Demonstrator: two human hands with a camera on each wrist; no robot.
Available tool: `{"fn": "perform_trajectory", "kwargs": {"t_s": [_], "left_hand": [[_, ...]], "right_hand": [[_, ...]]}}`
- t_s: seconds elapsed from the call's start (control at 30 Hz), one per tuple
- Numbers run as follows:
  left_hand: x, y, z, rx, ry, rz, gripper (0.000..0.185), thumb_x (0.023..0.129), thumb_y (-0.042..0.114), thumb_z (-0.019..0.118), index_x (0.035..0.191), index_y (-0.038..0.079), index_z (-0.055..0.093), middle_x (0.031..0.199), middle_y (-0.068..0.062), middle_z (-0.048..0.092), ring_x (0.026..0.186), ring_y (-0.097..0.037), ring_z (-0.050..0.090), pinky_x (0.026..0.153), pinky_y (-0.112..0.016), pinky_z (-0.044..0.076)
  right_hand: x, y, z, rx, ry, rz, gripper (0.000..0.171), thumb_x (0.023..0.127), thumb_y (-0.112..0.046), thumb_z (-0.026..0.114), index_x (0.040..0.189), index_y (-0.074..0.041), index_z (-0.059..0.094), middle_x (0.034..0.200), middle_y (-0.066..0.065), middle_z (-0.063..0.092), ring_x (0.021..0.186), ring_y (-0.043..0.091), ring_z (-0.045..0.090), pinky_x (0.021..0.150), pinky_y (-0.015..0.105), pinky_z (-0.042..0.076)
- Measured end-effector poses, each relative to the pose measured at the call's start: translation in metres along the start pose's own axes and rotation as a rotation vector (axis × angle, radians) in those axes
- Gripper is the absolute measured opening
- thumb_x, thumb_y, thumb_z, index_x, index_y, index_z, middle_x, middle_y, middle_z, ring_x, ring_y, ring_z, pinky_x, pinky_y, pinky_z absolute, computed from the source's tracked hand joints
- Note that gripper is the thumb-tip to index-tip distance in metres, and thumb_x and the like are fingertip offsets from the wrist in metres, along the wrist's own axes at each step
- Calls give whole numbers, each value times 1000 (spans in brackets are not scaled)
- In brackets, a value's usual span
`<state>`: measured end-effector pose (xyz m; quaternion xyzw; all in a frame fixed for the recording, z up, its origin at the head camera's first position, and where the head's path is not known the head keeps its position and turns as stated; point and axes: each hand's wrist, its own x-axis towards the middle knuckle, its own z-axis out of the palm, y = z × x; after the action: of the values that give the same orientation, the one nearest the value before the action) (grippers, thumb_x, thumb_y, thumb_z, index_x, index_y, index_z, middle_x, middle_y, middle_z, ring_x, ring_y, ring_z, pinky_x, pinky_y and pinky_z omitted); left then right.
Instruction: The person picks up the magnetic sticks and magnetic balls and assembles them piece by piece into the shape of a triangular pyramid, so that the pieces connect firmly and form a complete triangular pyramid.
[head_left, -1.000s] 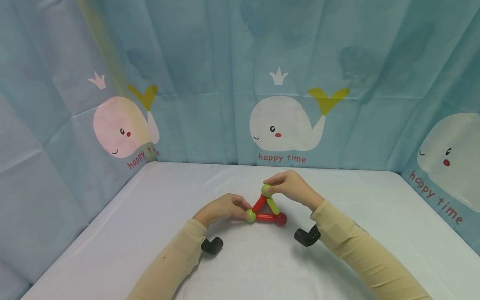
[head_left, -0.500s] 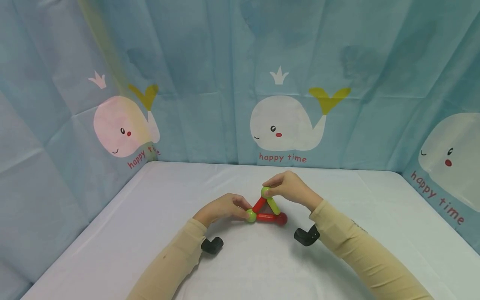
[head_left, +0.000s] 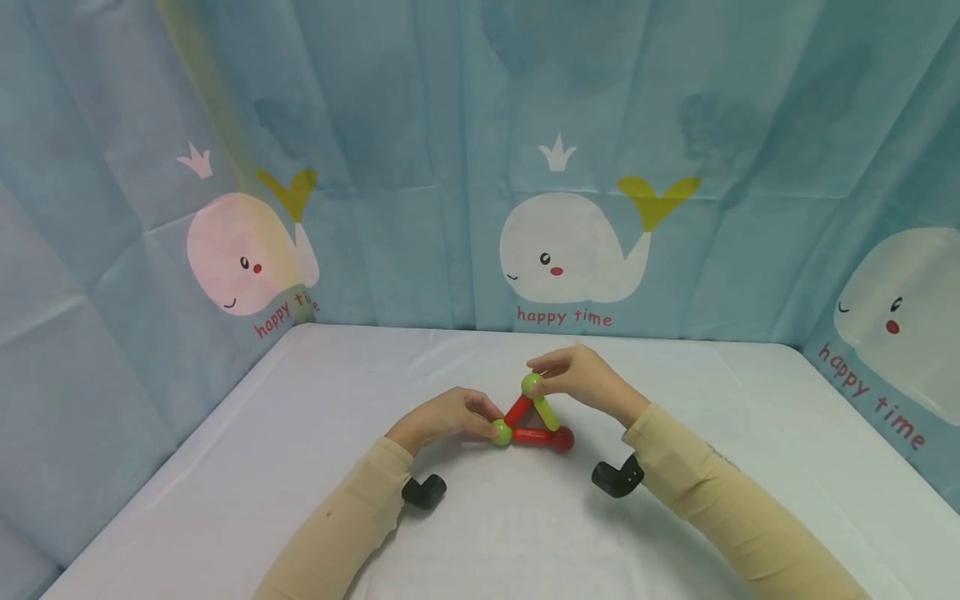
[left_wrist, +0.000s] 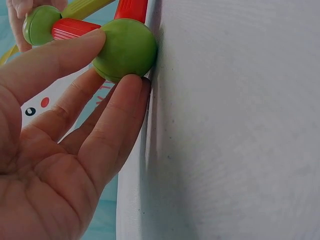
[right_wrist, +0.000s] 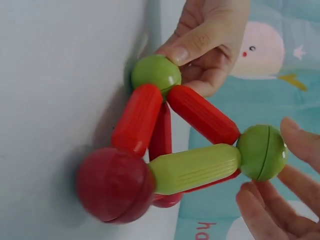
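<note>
A small frame of magnetic balls and rods stands on the white table. Its lower left corner is a green ball (head_left: 502, 432), pinched by my left hand (head_left: 444, 419) between thumb (left_wrist: 82, 47) and fingers. The upper green ball (head_left: 532, 384) is held in the fingertips of my right hand (head_left: 588, 379). A dark red ball (right_wrist: 115, 185) sits at the lower right corner. Red rods (right_wrist: 204, 115) and a yellow-green rod (right_wrist: 197, 168) link the corners. Behind these, the right wrist view shows more red rods and another red ball (right_wrist: 168, 200), mostly hidden.
The white tabletop (head_left: 480, 533) extends around the frame. A blue curtain (head_left: 420, 167) printed with whales hangs behind it and along the sides. Black wrist mounts (head_left: 424, 492) jut from beneath both sleeves near the table.
The upper green ball sits very slightly lower than a second ago, and my right hand has sunk a little with it. My left hand has stayed where it was.
</note>
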<state>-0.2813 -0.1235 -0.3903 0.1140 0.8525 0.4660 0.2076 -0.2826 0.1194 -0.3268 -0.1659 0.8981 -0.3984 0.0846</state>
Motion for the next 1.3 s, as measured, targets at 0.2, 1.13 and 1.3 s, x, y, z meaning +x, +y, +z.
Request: {"fn": "perform_trajectory", "kwargs": {"t_s": [0.2, 1.13, 1.3], "left_hand": [[-1, 0, 1, 6, 6, -3, 26, 81, 21, 78, 105, 13, 73, 104, 2, 72, 101, -17, 58, 94, -41, 47], [1, 8, 4, -3, 92, 96, 35, 85, 25, 77, 117, 12, 70, 114, -1, 72, 108, -17, 64, 103, -47, 47], [6, 16, 14, 33, 153, 127, 33, 85, 27, 79, 115, 15, 71, 113, -2, 73, 108, -18, 66, 101, -46, 50]], "right_hand": [[-7, 19, 3, 69, 31, 96, 36, 83, -28, 79, 114, -11, 73, 111, 5, 74, 105, 20, 66, 96, 49, 53], [-15, 34, 22, 178, 20, 111, 29, 82, -17, 79, 108, -4, 75, 102, 8, 76, 88, 12, 67, 85, 35, 58], [-15, 35, 22, 173, 14, 97, 29, 83, -18, 78, 108, -4, 75, 103, 9, 76, 88, 13, 67, 86, 36, 58]]}}
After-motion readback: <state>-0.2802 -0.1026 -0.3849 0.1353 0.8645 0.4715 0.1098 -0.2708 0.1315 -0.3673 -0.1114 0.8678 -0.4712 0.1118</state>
